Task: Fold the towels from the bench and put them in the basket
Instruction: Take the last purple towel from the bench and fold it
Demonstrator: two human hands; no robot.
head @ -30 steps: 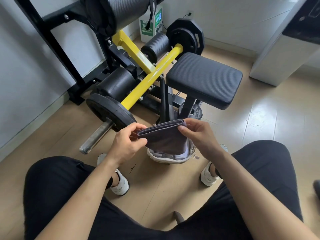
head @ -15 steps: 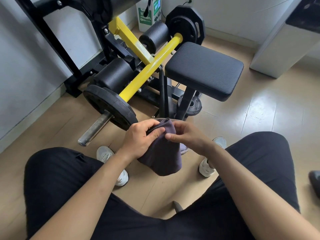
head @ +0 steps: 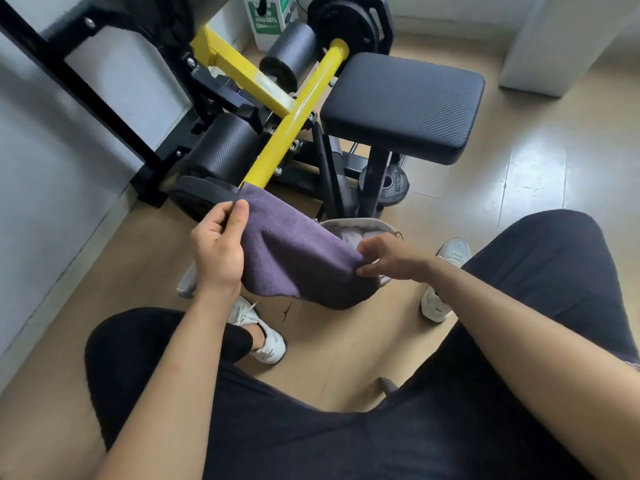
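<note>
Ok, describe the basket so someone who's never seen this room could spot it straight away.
Start at the gym machine's black padded seat. On the floor just in front of it, between the person's white shoes, sits the basket. It is the only soft, pale grey container, partly hidden by the purple towel held over it.

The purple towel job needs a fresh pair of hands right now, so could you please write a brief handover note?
Left hand pinches the purple towel at its upper left edge; right hand pinches its right edge.
The towel hangs partly folded above the basket, which sits on the floor.
Done: light cloth already lies in the basket.
Left: finish the fold, then lower the towel in.
</note>
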